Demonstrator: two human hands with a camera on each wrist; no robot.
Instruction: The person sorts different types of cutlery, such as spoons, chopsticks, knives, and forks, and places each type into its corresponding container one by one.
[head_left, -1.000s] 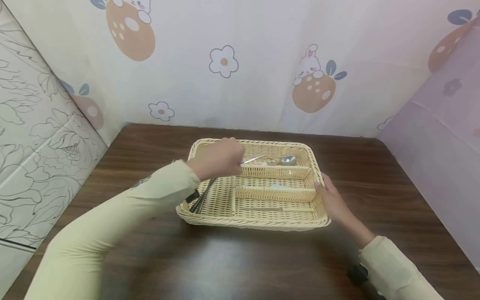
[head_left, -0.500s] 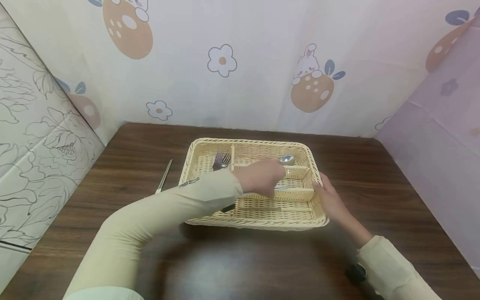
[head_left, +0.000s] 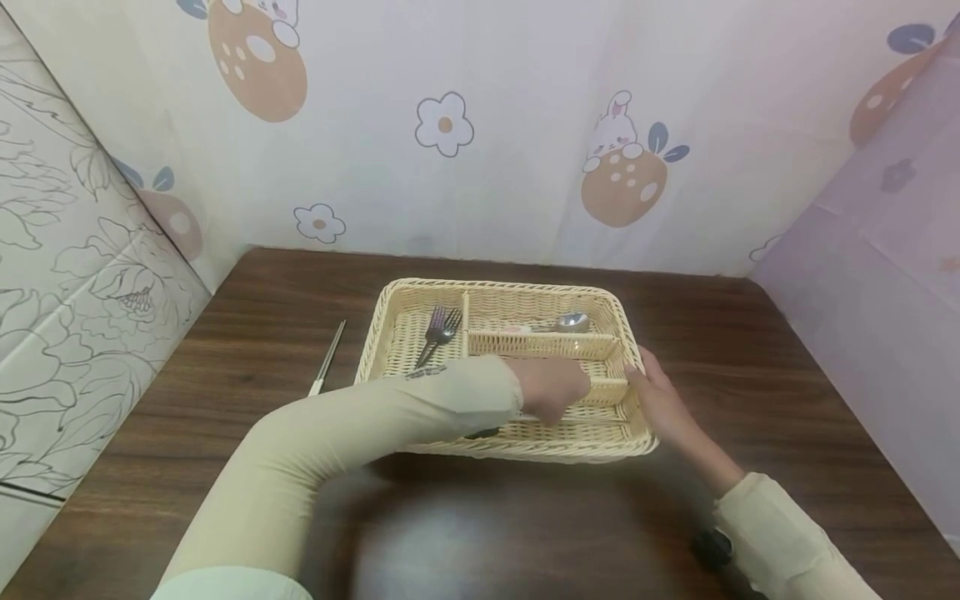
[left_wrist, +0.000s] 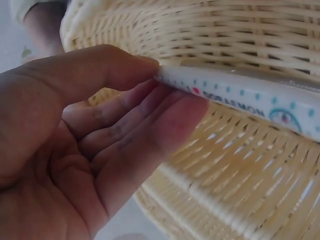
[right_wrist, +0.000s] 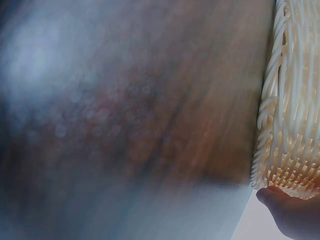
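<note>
A cream woven cutlery basket (head_left: 525,455) with dividers stands on the table. My left hand (head_left: 553,387) reaches over its front compartments. In the left wrist view, thumb and fingers pinch the end of a white utensil handle (left_wrist: 240,102) printed with blue marks and "DORAEMON"; the rest runs out of view, so its kind cannot be told. My right hand (head_left: 660,396) grips the basket's right side, its thumb (right_wrist: 274,195) at the rim. Two forks (head_left: 441,329) lie in the left compartment, partly hidden by the left sleeve. A spoon (head_left: 573,322) rests in the back compartment.
White-ended metal chopsticks (head_left: 327,358) lie on the dark wooden table (head_left: 270,317) left of the basket. A patterned cloth (head_left: 517,183) hangs along the table's back edge, with further walls on both sides.
My left hand has moved right and toward the front, from the back-left compartments to the front ones. The forks and chopsticks have come into sight. The right hand stays on the basket.
</note>
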